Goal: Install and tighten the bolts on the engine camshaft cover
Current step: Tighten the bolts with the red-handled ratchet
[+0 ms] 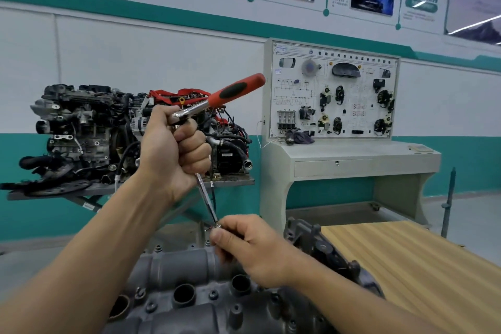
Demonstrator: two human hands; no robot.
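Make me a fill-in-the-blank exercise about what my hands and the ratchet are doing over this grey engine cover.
1. The left hand grips the chrome ratchet wrench, whose handle is black and ____.
2. The right hand pinches the thin chrome extension bar at its ____ end.
3. To the right of the grey cast-metal camshaft cover stands a table with a top made of ____.

Missing words: red; lower; wood.
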